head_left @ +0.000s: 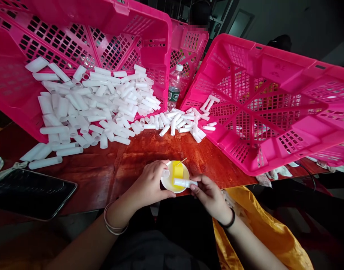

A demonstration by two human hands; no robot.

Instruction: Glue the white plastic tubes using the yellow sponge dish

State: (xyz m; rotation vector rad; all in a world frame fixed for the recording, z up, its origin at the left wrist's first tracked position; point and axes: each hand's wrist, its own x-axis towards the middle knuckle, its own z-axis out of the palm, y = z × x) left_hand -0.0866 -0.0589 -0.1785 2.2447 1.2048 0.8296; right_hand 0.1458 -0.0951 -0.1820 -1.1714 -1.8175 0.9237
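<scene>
A small round white dish (185, 173) sits near the front edge of the table. In it are a yellow block (177, 170), sponge-like in look, and a thin wooden stick (182, 161). My left hand (151, 182) curls round the dish's left side, its thumb along the lower rim. Within its fingers shows the open end of a short white plastic tube (165, 173). My right hand (208, 195) pinches another white tube (183, 183) at its right end. That tube lies level across the lower part of the dish; whether it touches the yellow block I cannot tell.
A tipped pink crate (157, 22) at the left spills a heap of white tubes (84, 99). Smaller tubes (183, 122) lie by another tilted pink crate (273, 48) at right. A plastic bottle (174, 86) stands between. A phone (31, 193) lies at left; yellow cloth (262, 221) hangs at right.
</scene>
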